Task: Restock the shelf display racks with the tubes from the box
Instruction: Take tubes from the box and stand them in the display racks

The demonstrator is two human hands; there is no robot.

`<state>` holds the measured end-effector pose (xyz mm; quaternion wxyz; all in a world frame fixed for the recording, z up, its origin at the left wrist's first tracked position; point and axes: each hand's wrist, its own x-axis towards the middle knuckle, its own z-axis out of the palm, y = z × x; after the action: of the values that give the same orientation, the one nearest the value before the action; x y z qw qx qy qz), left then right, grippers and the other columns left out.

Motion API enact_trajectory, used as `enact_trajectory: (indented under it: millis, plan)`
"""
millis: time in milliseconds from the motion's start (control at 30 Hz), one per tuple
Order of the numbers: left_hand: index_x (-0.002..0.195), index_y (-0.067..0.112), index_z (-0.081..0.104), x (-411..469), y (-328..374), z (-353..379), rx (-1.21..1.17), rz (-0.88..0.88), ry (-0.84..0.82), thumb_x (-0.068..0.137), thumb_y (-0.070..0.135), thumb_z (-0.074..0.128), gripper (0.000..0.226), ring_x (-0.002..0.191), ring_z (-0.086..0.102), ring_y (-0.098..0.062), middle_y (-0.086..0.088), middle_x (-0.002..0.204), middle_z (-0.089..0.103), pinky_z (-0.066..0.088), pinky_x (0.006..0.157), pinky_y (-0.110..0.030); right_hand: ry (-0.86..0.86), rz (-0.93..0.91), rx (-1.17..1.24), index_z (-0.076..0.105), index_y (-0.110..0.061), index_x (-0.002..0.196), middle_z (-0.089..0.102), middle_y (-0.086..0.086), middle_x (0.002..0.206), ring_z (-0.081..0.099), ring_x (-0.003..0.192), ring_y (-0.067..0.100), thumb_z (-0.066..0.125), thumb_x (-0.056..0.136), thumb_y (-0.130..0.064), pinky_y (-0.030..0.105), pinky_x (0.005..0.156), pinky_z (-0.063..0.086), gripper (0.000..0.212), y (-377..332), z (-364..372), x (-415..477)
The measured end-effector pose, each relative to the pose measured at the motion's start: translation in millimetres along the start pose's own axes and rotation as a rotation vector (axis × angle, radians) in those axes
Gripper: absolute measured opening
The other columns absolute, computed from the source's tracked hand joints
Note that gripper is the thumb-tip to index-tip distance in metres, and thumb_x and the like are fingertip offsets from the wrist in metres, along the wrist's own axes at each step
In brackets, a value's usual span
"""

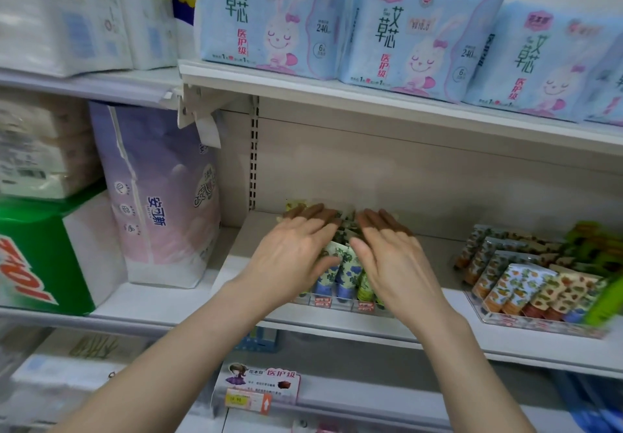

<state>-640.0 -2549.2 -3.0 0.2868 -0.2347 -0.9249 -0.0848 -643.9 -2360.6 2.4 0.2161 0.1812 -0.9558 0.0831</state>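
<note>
A clear display rack (340, 302) of floral-print tubes (347, 264) stands on the middle shelf (337, 326), straight ahead. My left hand (290, 254) lies flat over the rack's left side, fingers straight and pointing toward the back. My right hand (391, 257) lies flat over its right side in the same way. Both palms cover most of the tubes; only a few blue and green caps show between them. A second clear rack (499, 319) with orange, leaf-print and green tubes (515, 284) stands to the right. The box is not in view.
Light-blue pad packs (269, 14) line the shelf above, just over my hands. A lilac tissue bag (161, 196) and a green and white pack (40, 264) stand left of the rack. A price tag card (259, 388) hangs on the shelf below.
</note>
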Motion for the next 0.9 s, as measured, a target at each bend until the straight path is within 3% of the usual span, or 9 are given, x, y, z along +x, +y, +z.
enact_trajectory:
  millis: [133, 367, 467, 600, 733, 900]
  plan:
    - [0.112, 0.012, 0.066, -4.1, 2.4, 11.9, 0.077, 0.023, 0.071, 0.079, 0.042, 0.072, 0.044, 0.091, 0.066, -0.024, -0.001, 0.101, 0.069, 0.051, 0.082, -0.037, 0.018, -0.023, -0.056, 0.053, -0.018, 0.136, 0.055, 0.002, 0.14, 0.041, 0.137, 0.02, 0.011, 0.098, -0.055, 0.036, 0.109, 0.032, 0.067, -0.1, 10.6, -1.3]
    - [0.114, 0.012, 0.066, -4.9, 2.5, 17.2, 0.115, 0.034, 0.099, 0.079, 0.041, 0.07, 0.046, 0.107, 0.064, -0.027, -0.003, 0.112, 0.069, 0.046, 0.098, -0.042, 0.022, -0.027, -0.071, 0.054, -0.017, 0.134, 0.057, 0.004, 0.138, 0.046, 0.133, 0.023, 0.013, 0.097, -0.055, 0.037, 0.107, 0.034, 0.067, -1.2, 12.6, -2.2]
    - [0.117, 0.013, 0.064, -4.3, 3.5, 11.9, 0.112, 0.023, 0.124, 0.078, 0.036, 0.073, 0.046, 0.112, 0.061, -0.028, -0.004, 0.117, 0.067, 0.043, 0.101, -0.044, 0.125, -0.027, -0.016, 0.059, -0.014, 0.125, 0.063, 0.005, 0.125, 0.055, 0.117, 0.027, 0.028, 0.099, -0.047, 0.039, 0.099, 0.041, 0.052, -0.5, 8.2, -4.3]
    - [0.112, 0.014, 0.07, -13.6, 7.5, 10.7, 0.065, 0.036, 0.266, 0.078, 0.021, 0.075, 0.034, 0.11, 0.058, -0.027, -0.003, 0.114, 0.068, 0.047, 0.096, -0.041, 0.428, -0.059, 0.11, 0.066, -0.008, 0.116, 0.063, 0.007, 0.114, 0.054, 0.106, 0.024, 0.064, 0.091, -0.02, 0.038, 0.091, 0.046, 0.027, 5.1, 10.6, -22.3]
    - [0.106, 0.015, 0.072, -25.5, 13.7, 19.0, 0.02, 0.019, 0.306, 0.079, 0.018, 0.075, 0.027, 0.112, 0.054, -0.028, -0.002, 0.114, 0.067, 0.047, 0.092, -0.04, 0.498, -0.077, 0.134, 0.07, -0.008, 0.107, 0.061, 0.006, 0.108, 0.052, 0.1, 0.023, 0.07, 0.087, -0.013, 0.039, 0.083, 0.047, 0.021, 7.9, 23.0, -39.3]
    - [0.103, 0.015, 0.071, -30.8, 20.4, 17.5, 0.021, -0.001, 0.304, 0.081, 0.017, 0.074, 0.022, 0.114, 0.052, -0.029, -0.003, 0.114, 0.066, 0.047, 0.093, -0.041, 0.506, -0.095, 0.138, 0.07, -0.006, 0.107, 0.061, 0.007, 0.108, 0.052, 0.101, 0.023, 0.071, 0.086, -0.011, 0.037, 0.083, 0.048, 0.022, 7.1, 23.2, -41.8]
